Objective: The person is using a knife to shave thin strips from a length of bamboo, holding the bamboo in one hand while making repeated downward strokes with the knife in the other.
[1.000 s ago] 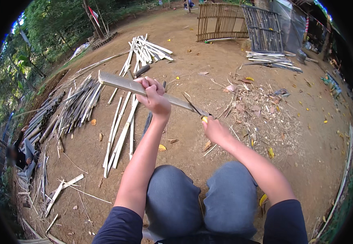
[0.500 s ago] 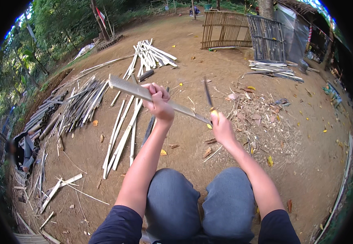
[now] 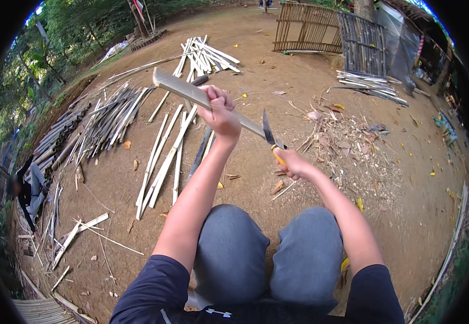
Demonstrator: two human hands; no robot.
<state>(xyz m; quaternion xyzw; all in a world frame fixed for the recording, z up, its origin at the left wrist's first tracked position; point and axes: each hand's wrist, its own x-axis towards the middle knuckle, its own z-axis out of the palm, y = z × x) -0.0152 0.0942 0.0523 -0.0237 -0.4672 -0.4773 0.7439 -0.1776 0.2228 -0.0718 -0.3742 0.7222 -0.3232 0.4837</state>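
My left hand (image 3: 222, 115) is closed around a long split bamboo strip (image 3: 176, 86), which slants from the upper left down toward my right hand. In my right hand (image 3: 293, 163) is a knife (image 3: 268, 128) with a yellowish handle and a dark pointed blade, gripped in a closed fist. The blade points up and lies against or just over the strip's lower end; contact cannot be told for certain. Both hands are out in front of my bent knees, above the bare dirt.
Pale bamboo strips (image 3: 164, 162) lie left of centre, with another pile (image 3: 205, 56) farther off. Darker poles (image 3: 110, 121) are heaped at the left, near a seated person (image 3: 28, 189). Shavings and leaves (image 3: 348, 146) litter the right. Bamboo panels (image 3: 307, 29) stand behind.
The knife blade has tilted to the left and come to the strip, its yellowish handle showing more. My left hand and the strip appear slightly farther right in the picture.
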